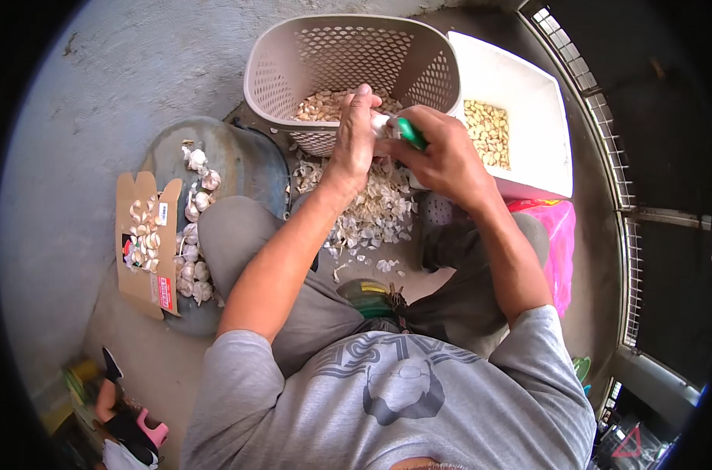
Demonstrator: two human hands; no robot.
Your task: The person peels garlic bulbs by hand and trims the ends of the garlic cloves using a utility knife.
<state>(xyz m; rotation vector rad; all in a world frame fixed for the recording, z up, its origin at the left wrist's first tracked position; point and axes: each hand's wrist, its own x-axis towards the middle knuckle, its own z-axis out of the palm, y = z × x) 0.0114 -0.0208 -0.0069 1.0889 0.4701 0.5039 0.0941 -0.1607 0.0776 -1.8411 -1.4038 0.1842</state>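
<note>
Above the near rim of a basket (250,86), a white piece of garlic (381,124) is gripped by the left hand (354,142), and a green handle (410,133) is enclosed by the right hand (446,157). Room is bounded ahead by the basket's far wall and, nearer the body, by bent knees (230,223) on both sides. Below the hands, papery peelings (371,210) are heaped. Cloves (318,106) are held in the perforated plastic basket; to the right, pale cloves (487,133) in a smooth white box (520,78). Leftward, rounded bulbs (211,180) are lined beside clove-strewn cardboard (140,291).
</note>
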